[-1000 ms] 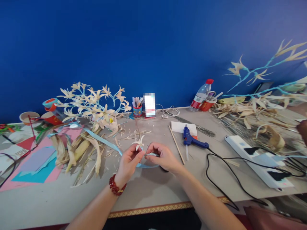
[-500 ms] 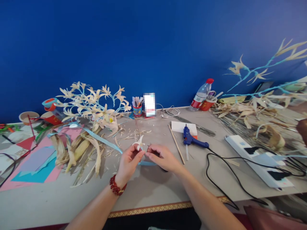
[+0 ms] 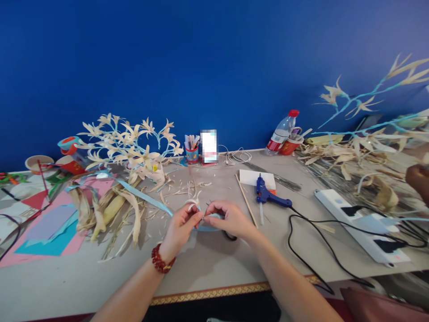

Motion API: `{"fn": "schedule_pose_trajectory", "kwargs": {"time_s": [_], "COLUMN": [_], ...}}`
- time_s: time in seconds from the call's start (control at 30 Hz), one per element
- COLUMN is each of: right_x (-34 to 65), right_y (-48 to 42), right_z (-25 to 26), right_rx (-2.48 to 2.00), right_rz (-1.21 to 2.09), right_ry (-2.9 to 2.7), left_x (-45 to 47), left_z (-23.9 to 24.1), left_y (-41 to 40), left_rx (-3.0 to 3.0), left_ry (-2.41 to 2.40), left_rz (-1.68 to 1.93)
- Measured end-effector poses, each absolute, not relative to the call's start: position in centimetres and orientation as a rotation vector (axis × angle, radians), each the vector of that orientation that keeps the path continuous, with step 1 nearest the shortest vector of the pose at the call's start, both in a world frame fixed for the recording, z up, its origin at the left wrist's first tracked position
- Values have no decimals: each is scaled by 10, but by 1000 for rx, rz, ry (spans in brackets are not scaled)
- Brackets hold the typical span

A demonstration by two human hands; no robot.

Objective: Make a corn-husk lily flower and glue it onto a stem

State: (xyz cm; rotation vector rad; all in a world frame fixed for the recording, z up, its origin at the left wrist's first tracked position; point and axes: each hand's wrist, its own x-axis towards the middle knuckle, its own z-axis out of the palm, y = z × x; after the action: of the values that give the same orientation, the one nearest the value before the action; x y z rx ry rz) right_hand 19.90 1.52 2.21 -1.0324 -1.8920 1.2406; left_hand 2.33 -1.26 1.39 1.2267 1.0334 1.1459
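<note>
My left hand (image 3: pixel 181 226) pinches the stem of a small pale corn-husk flower (image 3: pixel 193 203) over the middle of the table. A light blue ribbon (image 3: pixel 144 194) runs from the left across the table into both hands. My right hand (image 3: pixel 228 219) is closed, pinching the ribbon right beside the flower's stem, fingertips almost touching those of the left hand. A red bead bracelet (image 3: pixel 160 260) is on my left wrist. How the ribbon lies on the stem is hidden by my fingers.
A blue glue gun (image 3: pixel 268 195) with a black cord and a thin wooden stick (image 3: pixel 246 202) lie right of my hands. A white power strip (image 3: pixel 358 226) is further right. Corn husks (image 3: pixel 107 210), coloured paper (image 3: pixel 50 228) and a husk-flower bouquet (image 3: pixel 127 143) lie left. Another person's hand (image 3: pixel 418 179) shows at the right edge.
The husk flower has tilted down and sits lower between my fingers. The loop of blue ribbon below my hands has grown shorter. Both hands stay close together.
</note>
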Motion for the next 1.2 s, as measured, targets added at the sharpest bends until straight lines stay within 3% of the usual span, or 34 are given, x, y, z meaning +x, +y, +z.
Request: {"fn": "schedule_pose_trajectory", "kwargs": {"time_s": [0.17,0.3,0.43,0.73,1.0,1.2], "right_x": [202,201,199,196,199,198], "right_y": [20,19,16,15,16,15], "right_z": [17,18,20,19,18,22], "right_rx": [-899,-862,-815,-983,-860,-795], "right_rz": [1713,1890,1859,1230,1733,1876], "right_ry": [-1639,-1487,-1480,-1815,-1540,-1492], "left_x": [21,19,21,26,23,21], "left_z": [19,21,19,12,17,19], "left_y": [-14,-15,-15,-14,-15,-16], "left_rx": [1274,1227,1129,1196,1079,1072], "left_ry": [975,916,853,1083,975,871], "left_rz": [1084,1085,1106,1233,1190,1136]}}
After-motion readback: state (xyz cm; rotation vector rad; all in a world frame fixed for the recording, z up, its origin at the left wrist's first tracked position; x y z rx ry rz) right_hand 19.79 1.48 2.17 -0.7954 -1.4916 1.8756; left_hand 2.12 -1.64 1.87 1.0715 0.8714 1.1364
